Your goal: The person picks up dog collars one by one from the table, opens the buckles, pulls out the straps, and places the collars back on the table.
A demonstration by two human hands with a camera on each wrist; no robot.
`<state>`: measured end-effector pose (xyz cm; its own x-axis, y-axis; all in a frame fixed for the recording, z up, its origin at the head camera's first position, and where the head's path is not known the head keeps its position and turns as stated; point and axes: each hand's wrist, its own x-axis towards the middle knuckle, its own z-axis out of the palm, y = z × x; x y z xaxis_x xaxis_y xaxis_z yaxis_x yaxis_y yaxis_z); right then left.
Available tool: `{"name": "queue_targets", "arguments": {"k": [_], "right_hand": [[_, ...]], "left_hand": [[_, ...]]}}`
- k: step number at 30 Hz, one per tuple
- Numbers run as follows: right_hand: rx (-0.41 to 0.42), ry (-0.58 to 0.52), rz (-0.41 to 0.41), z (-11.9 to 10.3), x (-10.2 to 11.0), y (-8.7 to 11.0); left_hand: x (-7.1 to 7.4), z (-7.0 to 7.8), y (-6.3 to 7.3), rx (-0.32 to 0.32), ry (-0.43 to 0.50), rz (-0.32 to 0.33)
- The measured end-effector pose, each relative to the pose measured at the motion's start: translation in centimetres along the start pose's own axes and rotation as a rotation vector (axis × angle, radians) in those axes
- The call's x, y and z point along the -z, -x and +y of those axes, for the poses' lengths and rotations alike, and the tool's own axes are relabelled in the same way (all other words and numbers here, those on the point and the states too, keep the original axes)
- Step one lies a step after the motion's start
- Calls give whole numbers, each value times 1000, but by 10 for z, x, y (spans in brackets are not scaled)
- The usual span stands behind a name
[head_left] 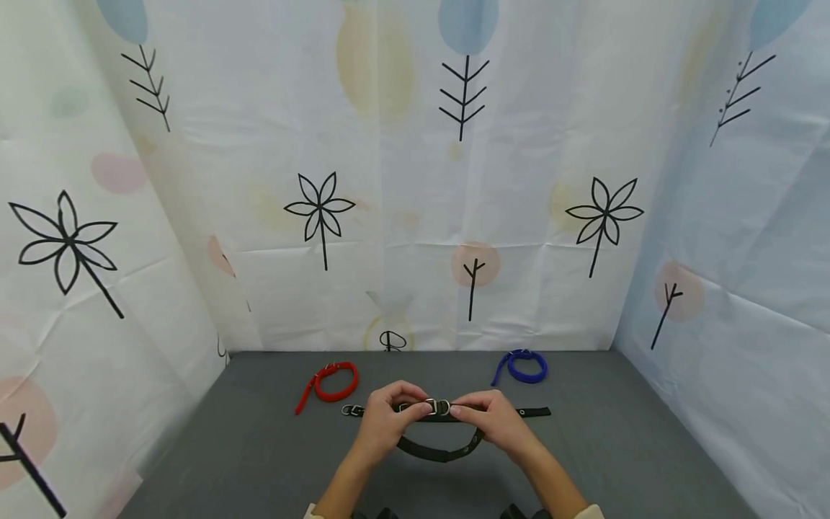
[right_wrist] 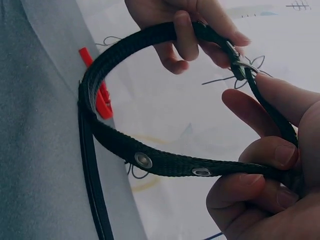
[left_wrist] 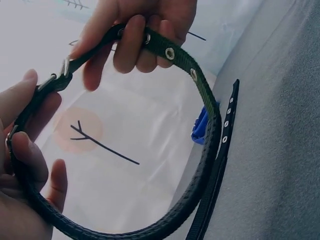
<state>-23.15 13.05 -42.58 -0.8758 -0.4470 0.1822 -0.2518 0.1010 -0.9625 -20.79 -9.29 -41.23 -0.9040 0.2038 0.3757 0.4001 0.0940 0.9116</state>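
Both hands hold up a dark collar with metal eyelets, bent into a round loop that hangs down below the fingers. My left hand pinches it beside the metal buckle, its other fingers curled round the band. On the other side of the buckle, my right hand pinches the strap between thumb and forefinger. Its remaining fingers wrap the eyelet stretch of the band, as the right wrist view shows. A D-shaped metal ring sits between the two hands, close to the buckle.
Behind the hands, a second black collar lies stretched out on the grey table, partly hidden. Farther back are a coiled red collar at left and a coiled blue collar at right. A patterned white curtain encloses the table's back and sides.
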Motion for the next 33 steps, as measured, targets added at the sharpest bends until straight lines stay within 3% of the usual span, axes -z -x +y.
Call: {"name": "queue_targets", "arguments": {"k": [5,12,15,20,24,33], "right_hand": [[26,44,-7,4,3,-1],[74,126,-56,6,10,3],[58,133,-74,5,13,5],[84,141,-97,7,20,9],[102,134,-94,10,27,13],[74,85,66,18,42,25]], "left_hand": [[7,-4,-2,16,-6,-90],[17,1,-3,36,-32,-258],[20,-8,-5,51,-54,-293],[27,-28,-7,70,-104,-305],[34,-33,-5,72,-113,-308],[52,-40,-1,19,-194,-248]]}}
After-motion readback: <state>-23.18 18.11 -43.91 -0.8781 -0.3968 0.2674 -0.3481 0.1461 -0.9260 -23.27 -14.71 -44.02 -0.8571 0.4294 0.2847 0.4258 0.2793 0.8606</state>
